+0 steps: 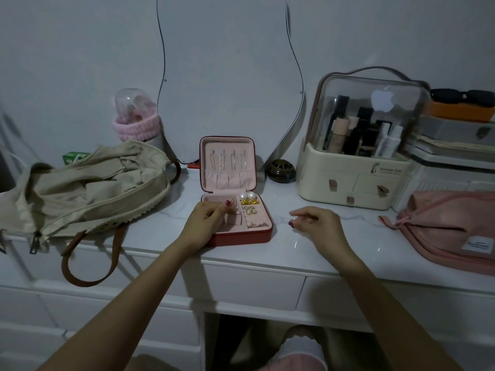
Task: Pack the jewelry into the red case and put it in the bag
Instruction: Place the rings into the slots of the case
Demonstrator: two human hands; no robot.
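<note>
red case [242, 235]: a small square zip case, lying open on the white dresser top [281, 247], lid propped upright behind the tray; pink padded lining inside.
jewelry: two pearl earrings [247, 196], gold pieces and small studs sit in the tray's right-hand compartments; slim hair clips [227, 159] are fastened in the lid.
handling: the case looks light and stiff-shelled; the pieces are tiny, hard and likely to roll or slip, so pinch them by fingertip. once zipped, grasp the case by its two side edges.
bag [88, 188]: soft beige cloth, slumped just left of the case, zip open, brown handle hanging over the edge.
left hand [205, 222]: over the tray's left compartment, thumb and fingers curled together as if pinching something small; what it holds cannot be made out.
right hand [318, 223]: hovering above the dresser right of the case, fingers loosely curled, holding nothing.
</note>
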